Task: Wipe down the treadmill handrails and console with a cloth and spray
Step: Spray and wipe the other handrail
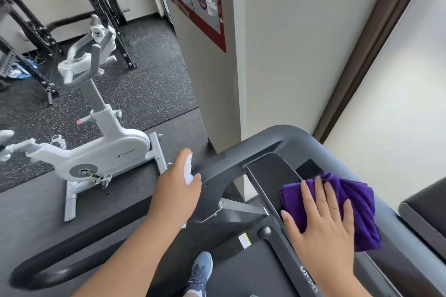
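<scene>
My right hand (pixel 323 222) lies flat, fingers spread, pressing a folded purple cloth (pixel 359 202) onto the dark treadmill console (pixel 270 171). My left hand (pixel 177 188) is closed around a white spray bottle (pixel 188 171), held just left of the console next to the grey left handrail (pixel 96 243). Most of the bottle is hidden by my fingers. The handrail curves from the console's corner (pixel 277 135) down toward the lower left.
A white exercise bike (pixel 101 149) stands on the speckled rubber floor to the left. A black rack (pixel 36 31) is behind it. A wall corner with a red-framed poster (pixel 205 7) rises ahead. My blue shoe (pixel 200 272) rests on the treadmill belt.
</scene>
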Action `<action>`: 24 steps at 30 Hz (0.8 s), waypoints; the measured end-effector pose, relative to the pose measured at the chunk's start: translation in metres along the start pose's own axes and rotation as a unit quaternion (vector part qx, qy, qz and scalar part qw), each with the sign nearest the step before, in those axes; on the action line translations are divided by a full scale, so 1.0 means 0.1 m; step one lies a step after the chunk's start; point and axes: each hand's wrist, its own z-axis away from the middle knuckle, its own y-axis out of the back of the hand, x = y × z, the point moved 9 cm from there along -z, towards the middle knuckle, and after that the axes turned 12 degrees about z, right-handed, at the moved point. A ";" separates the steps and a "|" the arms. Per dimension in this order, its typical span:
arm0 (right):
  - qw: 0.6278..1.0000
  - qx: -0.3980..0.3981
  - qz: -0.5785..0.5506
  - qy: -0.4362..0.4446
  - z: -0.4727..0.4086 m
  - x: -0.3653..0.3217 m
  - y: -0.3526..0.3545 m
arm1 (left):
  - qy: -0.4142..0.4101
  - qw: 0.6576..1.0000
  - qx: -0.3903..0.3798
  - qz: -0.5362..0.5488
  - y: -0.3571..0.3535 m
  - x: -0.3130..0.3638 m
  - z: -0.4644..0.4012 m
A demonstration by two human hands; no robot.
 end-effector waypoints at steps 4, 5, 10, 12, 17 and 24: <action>1.000 -0.008 -0.005 -0.005 -0.01 0.00 -0.02 | -0.016 1.000 0.015 0.006 0.01 0.00 0.00; 1.000 -0.006 -0.007 -0.009 -0.03 0.00 -0.02 | -0.017 1.000 0.017 0.009 0.02 0.01 0.00; 0.999 0.003 0.001 -0.034 -0.34 -0.06 0.01 | -0.011 1.000 0.018 0.017 0.07 -0.07 0.02; 0.999 0.008 0.004 -0.046 -0.57 -0.11 0.04 | -0.009 0.999 0.022 0.021 0.12 -0.11 0.06; 0.996 0.030 -0.079 -0.039 -1.27 -0.43 0.15 | 0.025 0.999 0.036 0.025 0.30 -0.25 0.25; 0.982 -0.001 -0.159 0.097 -1.76 -1.55 0.26 | 0.039 0.996 0.063 0.043 0.53 -0.39 0.40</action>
